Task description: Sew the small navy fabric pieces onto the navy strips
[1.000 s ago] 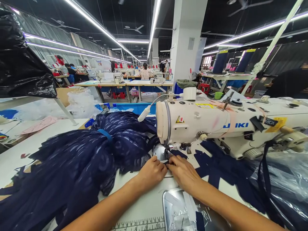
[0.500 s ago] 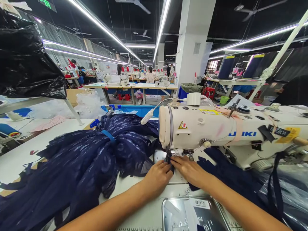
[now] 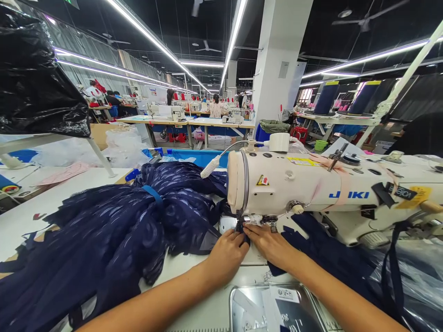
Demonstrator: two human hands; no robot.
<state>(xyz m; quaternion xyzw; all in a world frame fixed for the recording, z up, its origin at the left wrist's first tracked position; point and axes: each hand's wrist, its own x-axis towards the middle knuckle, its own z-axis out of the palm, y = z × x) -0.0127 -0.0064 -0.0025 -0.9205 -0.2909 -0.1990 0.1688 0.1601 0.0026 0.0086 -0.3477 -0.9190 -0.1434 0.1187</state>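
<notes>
Head view: left hand (image 3: 227,254) pinches navy fabric (image 3: 247,239), right hand (image 3: 269,242) touching it, grip unclear.

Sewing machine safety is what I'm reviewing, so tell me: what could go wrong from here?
1. The left hand and right hand are close to the stitching area of the sewing machine; one might get pricked or pinched.
2. The navy fabric bundle reaches close to the metal plate, so a loose edge could perhaps be caught.
</notes>
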